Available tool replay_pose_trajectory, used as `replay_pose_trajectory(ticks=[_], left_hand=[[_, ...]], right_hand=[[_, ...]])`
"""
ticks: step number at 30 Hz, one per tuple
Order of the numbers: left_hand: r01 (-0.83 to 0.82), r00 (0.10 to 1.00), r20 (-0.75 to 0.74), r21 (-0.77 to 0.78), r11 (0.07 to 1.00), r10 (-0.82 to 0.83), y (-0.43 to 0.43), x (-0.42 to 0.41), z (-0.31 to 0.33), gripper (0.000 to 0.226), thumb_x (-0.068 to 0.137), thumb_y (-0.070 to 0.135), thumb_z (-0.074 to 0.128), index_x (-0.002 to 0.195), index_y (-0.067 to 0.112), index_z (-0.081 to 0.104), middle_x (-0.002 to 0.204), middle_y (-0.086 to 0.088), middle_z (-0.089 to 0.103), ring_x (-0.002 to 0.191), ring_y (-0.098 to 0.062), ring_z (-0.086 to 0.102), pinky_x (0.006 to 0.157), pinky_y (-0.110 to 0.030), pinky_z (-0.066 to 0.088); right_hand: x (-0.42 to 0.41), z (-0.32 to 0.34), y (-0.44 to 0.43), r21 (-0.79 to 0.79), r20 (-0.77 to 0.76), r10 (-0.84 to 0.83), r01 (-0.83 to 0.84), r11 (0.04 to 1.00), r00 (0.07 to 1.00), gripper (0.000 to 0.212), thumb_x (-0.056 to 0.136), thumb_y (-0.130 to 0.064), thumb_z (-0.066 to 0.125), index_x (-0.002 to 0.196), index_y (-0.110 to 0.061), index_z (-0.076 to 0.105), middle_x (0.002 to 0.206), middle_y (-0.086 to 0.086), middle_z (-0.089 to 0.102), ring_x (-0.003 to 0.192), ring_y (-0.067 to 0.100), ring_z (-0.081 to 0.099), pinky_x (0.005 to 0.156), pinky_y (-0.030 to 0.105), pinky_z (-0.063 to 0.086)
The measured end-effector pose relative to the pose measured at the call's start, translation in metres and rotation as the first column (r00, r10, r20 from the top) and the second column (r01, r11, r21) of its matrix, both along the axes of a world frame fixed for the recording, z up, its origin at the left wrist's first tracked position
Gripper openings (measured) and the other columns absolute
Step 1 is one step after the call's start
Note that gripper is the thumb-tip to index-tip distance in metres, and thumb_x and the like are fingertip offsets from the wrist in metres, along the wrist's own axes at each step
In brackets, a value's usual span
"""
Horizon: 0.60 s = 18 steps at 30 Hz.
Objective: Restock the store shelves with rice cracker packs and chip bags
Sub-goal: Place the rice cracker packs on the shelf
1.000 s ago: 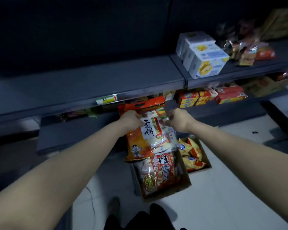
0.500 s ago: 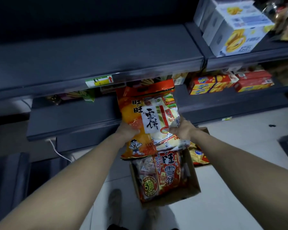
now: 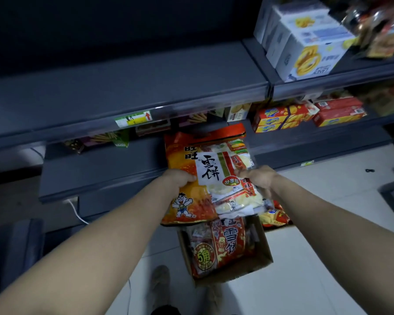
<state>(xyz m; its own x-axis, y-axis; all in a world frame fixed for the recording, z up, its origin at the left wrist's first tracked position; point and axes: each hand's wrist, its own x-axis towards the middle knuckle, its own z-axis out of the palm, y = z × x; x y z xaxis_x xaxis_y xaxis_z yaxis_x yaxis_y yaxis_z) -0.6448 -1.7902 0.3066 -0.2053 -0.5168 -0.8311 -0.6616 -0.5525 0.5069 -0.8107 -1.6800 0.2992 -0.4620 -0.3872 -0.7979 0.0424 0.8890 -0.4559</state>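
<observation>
Lifted higher since a second ago, clear of the cardboard box [image 3: 237, 272] below. Clamped at mid-height by left hand [image 3: 180, 178] and right hand [image 3: 257, 177], fingers curled round opposite edges, equally near: rice cracker pack [image 3: 205, 160], upright, long axis vertical, top pointing toward the grey shelf [image 3: 100, 171] beyond.

Between the left hand [image 3: 180, 178] and right hand [image 3: 258, 177], the rice cracker pack [image 3: 210, 178] is glossy plastic film, partly clear. Below the hands, the box [image 3: 257, 266] is matt brown cardboard. Above them, the shelf [image 3: 127, 87] is smooth, matt grey-painted metal; up right, white cartons [image 3: 305, 42] look like printed card.
</observation>
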Motion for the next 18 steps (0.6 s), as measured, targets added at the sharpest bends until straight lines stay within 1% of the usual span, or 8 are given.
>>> replay_pose_trajectory(ticks=[1, 2, 5, 8, 10, 13, 15, 18], left_hand=[[0.037, 0.999, 0.008, -0.007, 0.999, -0.037, 0.002, 0.000, 0.011, 0.044, 0.086, 0.010, 0.067, 0.126, -0.001, 0.050, 0.127, -0.019, 0.059, 0.108, -0.032, 0.061, 0.079, -0.041, 0.047], [0.062, 0.998, 0.017, -0.013, 0.998, -0.062, 0.005, 0.000, 0.023, 0.046, 0.086, 0.011, 0.067, 0.127, -0.001, 0.050, 0.127, -0.019, 0.059, 0.108, -0.032, 0.060, 0.078, -0.041, 0.044], [0.140, 0.989, 0.049, -0.039, 0.989, -0.138, 0.016, 0.001, 0.067, 0.046, 0.086, 0.012, 0.068, 0.127, 0.002, 0.050, 0.129, -0.017, 0.057, 0.117, -0.034, 0.056, 0.081, -0.042, 0.042], [0.207, 0.976, 0.088, -0.095, 0.974, -0.199, 0.025, 0.004, 0.114, 0.052, 0.080, 0.016, 0.074, 0.125, 0.003, 0.051, 0.126, -0.018, 0.058, 0.114, -0.038, 0.057, 0.094, -0.052, 0.046], [0.259, 0.964, 0.109, -0.159, 0.953, -0.244, 0.030, 0.007, 0.144, 0.052, 0.079, 0.017, 0.076, 0.122, 0.003, 0.051, 0.124, -0.019, 0.059, 0.112, -0.039, 0.058, 0.090, -0.053, 0.049], [0.329, 0.943, 0.123, -0.217, 0.919, -0.309, 0.039, 0.015, 0.191, 0.044, 0.082, 0.021, 0.073, 0.114, 0.002, 0.049, 0.117, -0.019, 0.062, 0.104, -0.038, 0.062, 0.087, -0.056, 0.050], [0.376, 0.925, 0.151, -0.238, 0.895, -0.349, 0.042, 0.019, 0.222, 0.044, 0.085, 0.026, 0.069, 0.117, 0.003, 0.048, 0.113, -0.016, 0.063, 0.096, -0.034, 0.063, 0.087, -0.051, 0.052], [0.459, 0.887, 0.201, -0.295, 0.838, -0.416, 0.040, 0.026, 0.266, 0.043, 0.086, 0.032, 0.066, 0.115, 0.006, 0.048, 0.105, -0.013, 0.065, 0.083, -0.030, 0.064, 0.065, -0.041, 0.056]], right_hand=[[-0.001, 0.014, 0.003, 0.016, -0.041, 0.033, -0.032, 0.999, 0.999, 0.077, 0.081, -0.041, 0.070, 0.137, 0.004, 0.042, 0.141, 0.023, 0.047, 0.094, 0.037, 0.064, 0.100, 0.047, 0.045], [-0.003, 0.027, 0.006, 0.027, -0.072, 0.056, -0.055, 0.998, 0.996, 0.072, 0.083, -0.038, 0.069, 0.135, 0.004, 0.044, 0.140, 0.023, 0.049, 0.091, 0.036, 0.064, 0.096, 0.044, 0.049], [-0.006, 0.073, 0.019, 0.041, -0.151, 0.161, -0.157, 0.987, 0.975, 0.058, 0.087, -0.029, 0.067, 0.132, 0.003, 0.049, 0.141, 0.018, 0.049, 0.120, 0.032, 0.055, 0.087, 0.030, 0.045], [-0.002, 0.123, 0.031, 0.018, -0.178, 0.206, -0.206, 0.978, 0.962, 0.067, 0.084, -0.032, 0.070, 0.135, 0.004, 0.045, 0.140, 0.015, 0.050, 0.125, 0.031, 0.051, 0.100, 0.033, 0.043], [0.002, 0.158, 0.040, 0.024, -0.203, 0.260, -0.261, 0.965, 0.944, 0.073, 0.085, -0.037, 0.067, 0.139, 0.003, 0.039, 0.145, 0.016, 0.045, 0.129, 0.032, 0.047, 0.105, 0.039, 0.042], [0.011, 0.210, 0.052, 0.037, -0.208, 0.379, -0.380, 0.924, 0.902, 0.066, 0.092, -0.040, 0.056, 0.144, -0.004, 0.035, 0.152, 0.011, 0.035, 0.140, 0.027, 0.035, 0.115, 0.038, 0.030], [0.014, 0.242, 0.059, 0.040, -0.221, 0.418, -0.420, 0.907, 0.881, 0.066, 0.092, -0.044, 0.054, 0.145, -0.011, 0.035, 0.155, 0.006, 0.029, 0.143, 0.024, 0.028, 0.117, 0.040, 0.026], [0.016, 0.282, 0.062, 0.015, -0.287, 0.377, -0.389, 0.921, 0.881, 0.076, 0.084, -0.049, 0.062, 0.145, -0.013, 0.035, 0.152, 0.004, 0.032, 0.135, 0.030, 0.039, 0.104, 0.036, 0.040]])
